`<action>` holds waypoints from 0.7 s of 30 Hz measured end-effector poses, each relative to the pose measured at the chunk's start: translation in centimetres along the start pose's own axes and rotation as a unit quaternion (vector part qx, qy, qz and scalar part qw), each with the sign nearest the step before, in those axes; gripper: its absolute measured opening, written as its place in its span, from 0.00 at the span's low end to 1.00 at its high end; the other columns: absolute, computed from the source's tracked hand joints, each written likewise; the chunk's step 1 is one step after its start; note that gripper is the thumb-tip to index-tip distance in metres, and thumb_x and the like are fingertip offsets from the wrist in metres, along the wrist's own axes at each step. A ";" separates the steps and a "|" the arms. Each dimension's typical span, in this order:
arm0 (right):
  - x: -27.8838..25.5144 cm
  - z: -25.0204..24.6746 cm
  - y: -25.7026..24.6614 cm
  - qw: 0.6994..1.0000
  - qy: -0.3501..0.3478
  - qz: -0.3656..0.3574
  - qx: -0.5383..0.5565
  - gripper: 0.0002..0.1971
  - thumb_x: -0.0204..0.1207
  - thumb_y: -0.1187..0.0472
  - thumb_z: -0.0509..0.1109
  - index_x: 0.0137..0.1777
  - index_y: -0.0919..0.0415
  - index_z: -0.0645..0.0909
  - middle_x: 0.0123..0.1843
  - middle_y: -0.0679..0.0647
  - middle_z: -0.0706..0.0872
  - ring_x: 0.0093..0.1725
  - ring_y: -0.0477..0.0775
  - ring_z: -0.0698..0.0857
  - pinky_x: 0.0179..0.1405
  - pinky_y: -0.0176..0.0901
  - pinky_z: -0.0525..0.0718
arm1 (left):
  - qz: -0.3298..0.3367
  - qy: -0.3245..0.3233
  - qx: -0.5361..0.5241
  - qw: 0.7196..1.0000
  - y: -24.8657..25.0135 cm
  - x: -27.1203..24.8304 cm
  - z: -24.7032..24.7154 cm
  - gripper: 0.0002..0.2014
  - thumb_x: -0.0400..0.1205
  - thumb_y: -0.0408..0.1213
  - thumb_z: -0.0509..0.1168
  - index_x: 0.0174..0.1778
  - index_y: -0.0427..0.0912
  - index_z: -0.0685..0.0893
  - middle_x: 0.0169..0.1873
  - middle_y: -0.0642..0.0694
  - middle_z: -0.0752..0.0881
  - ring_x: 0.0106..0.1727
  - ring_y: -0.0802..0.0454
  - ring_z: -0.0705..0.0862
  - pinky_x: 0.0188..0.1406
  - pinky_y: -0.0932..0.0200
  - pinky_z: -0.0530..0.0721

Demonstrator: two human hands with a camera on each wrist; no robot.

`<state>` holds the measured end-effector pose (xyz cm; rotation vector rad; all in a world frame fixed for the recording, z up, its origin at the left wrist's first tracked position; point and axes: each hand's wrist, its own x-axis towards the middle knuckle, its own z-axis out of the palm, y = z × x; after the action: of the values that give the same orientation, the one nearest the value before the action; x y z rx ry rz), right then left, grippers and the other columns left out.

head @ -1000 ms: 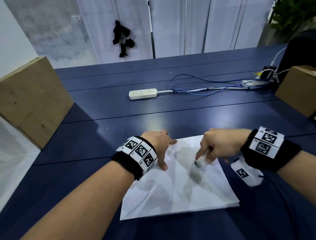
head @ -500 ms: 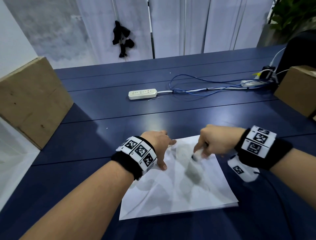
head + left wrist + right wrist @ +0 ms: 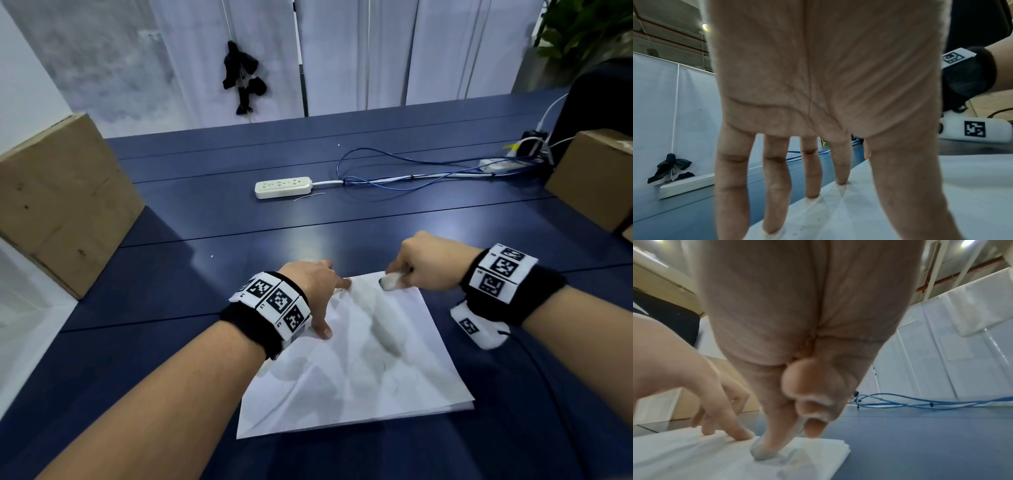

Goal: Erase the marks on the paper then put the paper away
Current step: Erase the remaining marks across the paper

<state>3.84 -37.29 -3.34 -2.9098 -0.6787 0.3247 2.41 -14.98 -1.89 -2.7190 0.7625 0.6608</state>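
A creased white paper (image 3: 356,370) lies on the blue table (image 3: 205,274), with a faint grey smudge (image 3: 385,335) near its middle. My left hand (image 3: 317,294) presses the paper's left part with straight, spread fingers (image 3: 812,170). My right hand (image 3: 424,263) pinches a small white eraser (image 3: 392,281), whose tip touches the paper at its far edge. The right wrist view shows the eraser (image 3: 764,451) under my curled fingers, pressed on the paper (image 3: 694,456) close to my left hand (image 3: 715,402).
A white power strip (image 3: 283,186) with blue cables (image 3: 411,174) lies farther back on the table. Cardboard boxes stand at the left (image 3: 58,198) and the right (image 3: 592,174). A black chair back (image 3: 596,99) is at the far right.
My right hand has moved the eraser away from me, from the paper's middle to its far edge. The left hand has stayed pressed on the paper.
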 end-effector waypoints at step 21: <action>-0.9 -0.2 -1.3 0.993 -0.113 -0.010 0.024 0.11 0.71 0.51 0.75 0.54 0.42 0.91 0.32 0.47 0.90 0.34 0.57 0.89 0.35 0.43 0.88 | -0.010 -0.008 0.002 1.000 -0.1 0.2 0.1 0.51 0.69 0.57 0.81 0.86 0.61 0.61 0.67 0.50 0.72 0.59 0.46 0.80 0.58 0.47 0.85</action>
<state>2.50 -36.54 -2.74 -2.8441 -0.7181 0.6671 2.57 -14.99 -2.06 -2.7101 0.7303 0.6754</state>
